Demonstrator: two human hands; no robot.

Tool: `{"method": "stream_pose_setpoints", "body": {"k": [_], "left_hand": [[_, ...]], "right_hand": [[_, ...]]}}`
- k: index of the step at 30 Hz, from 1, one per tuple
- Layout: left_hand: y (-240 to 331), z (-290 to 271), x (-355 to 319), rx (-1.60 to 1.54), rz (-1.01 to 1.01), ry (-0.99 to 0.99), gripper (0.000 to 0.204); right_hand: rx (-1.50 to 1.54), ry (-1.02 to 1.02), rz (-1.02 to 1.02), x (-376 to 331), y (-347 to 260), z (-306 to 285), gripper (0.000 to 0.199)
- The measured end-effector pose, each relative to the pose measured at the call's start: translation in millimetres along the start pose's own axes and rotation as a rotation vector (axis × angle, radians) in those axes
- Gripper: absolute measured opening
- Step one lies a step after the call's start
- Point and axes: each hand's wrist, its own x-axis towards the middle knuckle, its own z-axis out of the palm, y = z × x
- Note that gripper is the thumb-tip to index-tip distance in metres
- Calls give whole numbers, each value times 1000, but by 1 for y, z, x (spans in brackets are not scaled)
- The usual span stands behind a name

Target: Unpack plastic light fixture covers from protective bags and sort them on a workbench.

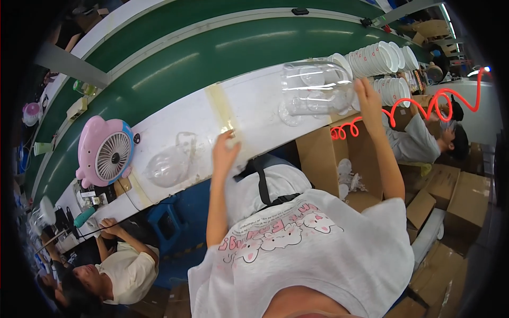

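A large clear plastic cylinder (317, 79) lies on its side on the white worktop (260, 100). My right hand (368, 100) grips its right end, with the fingers partly hidden behind the plastic. Smaller clear plastic pieces show through and beneath the cylinder, but I cannot make out their exact shape. Near the worktop's front edge, beside a strip of yellowish tape (217, 103), my left hand (226, 151) holds nothing, its fingers apart. Left of that hand, a clear rounded plastic dome (167, 168) rests on the worktop.
A pink animal-shaped fan (95, 143) stands at the left. Stacked white tubs (371, 59) sit at the back right. A coiled red hose (392, 112) passes my right forearm. An open cardboard box (318, 159) with clear pieces stands below the edge; a green belt runs behind. Co-workers sit either side.
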Motion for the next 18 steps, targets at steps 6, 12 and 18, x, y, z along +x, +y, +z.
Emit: {"method": "stream_pose_setpoints", "body": {"k": [6, 12, 18], "left_hand": [[42, 144, 52, 135, 226, -347, 51], [61, 205, 83, 219, 308, -475, 63], [34, 224, 95, 48, 391, -258, 36]], "right_hand": [[43, 35, 122, -13, 26, -39, 28], [-62, -41, 148, -10, 43, -49, 23], [-13, -15, 242, 3, 50, -42, 23]]}}
